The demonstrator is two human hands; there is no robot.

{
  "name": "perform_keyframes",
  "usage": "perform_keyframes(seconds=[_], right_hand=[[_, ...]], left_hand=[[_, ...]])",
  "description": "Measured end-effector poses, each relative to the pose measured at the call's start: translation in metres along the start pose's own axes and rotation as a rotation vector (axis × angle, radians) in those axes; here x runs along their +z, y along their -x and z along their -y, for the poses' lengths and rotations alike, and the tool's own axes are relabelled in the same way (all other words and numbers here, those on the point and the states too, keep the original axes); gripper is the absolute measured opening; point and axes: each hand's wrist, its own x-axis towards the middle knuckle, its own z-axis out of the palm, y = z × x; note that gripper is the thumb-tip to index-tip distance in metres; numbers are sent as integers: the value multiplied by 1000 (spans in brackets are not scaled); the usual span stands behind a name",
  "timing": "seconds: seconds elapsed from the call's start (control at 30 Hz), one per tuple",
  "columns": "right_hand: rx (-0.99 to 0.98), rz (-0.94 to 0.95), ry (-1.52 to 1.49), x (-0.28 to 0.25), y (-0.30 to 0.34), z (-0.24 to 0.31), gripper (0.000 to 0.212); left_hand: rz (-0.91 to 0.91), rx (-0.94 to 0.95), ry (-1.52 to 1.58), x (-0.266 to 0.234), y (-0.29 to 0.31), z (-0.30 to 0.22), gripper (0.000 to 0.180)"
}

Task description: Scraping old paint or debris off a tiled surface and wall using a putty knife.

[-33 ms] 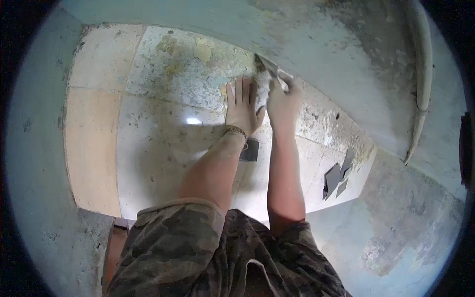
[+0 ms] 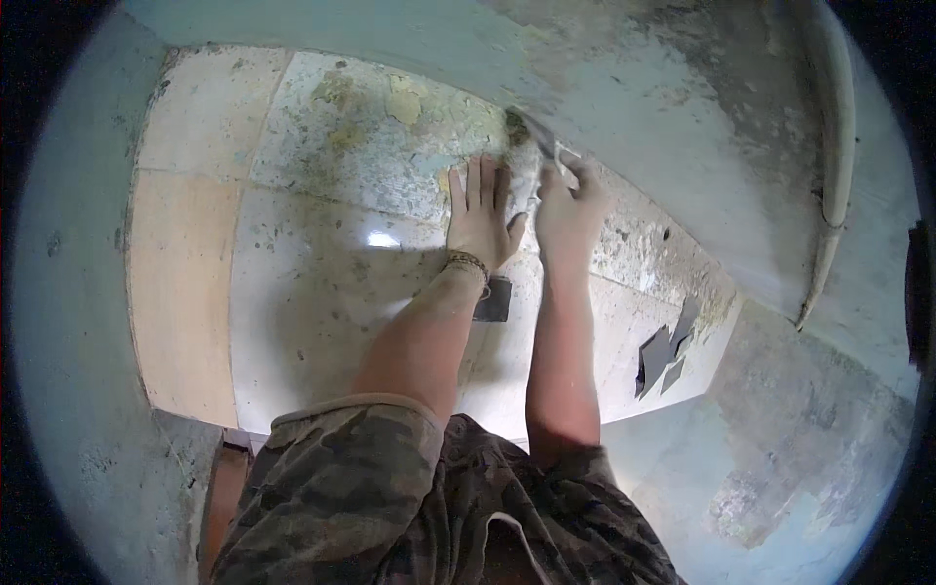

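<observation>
R hand (image 2: 569, 213) + scraper (image 2: 542, 138) slid slightly right vs prev frame, L hand (image 2: 478, 222) approx same | I see R fingers wrapped round scraper, blurry | scraper at tiled ledge's (image 2: 312, 253) back edge, by wall (image 2: 624, 127) | L fingers spread flat on ledge, gripping nil | dk square (image 2: 494, 300) nr L wrist

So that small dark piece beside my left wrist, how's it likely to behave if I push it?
The dark piece lies flat, so it would probably slide rather than roll or tip. It looks small, so it's likely light. Its straight edges hint at some stiffness, but its thickness isn't clear.
</observation>
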Motion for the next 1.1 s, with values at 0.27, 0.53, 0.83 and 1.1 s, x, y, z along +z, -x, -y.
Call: perform_keyframes(seconds=[0.27,0.53,0.83,1.1], right_hand=[[28,-35,-95,-3,-1,-5,30],[278,52,-235,-22,-9,17,23],[1044,580,-1481,-24,-30,-8,18],[980,618,-2085,-24,-32,5,11]], left_hand=[[50,3,-51,-6,-2,-3,78],[10,-19,27,-8,3,3,78],[30,-2,59,-12,3,2,79],[30,-7,54,-12,2,-2,79]])
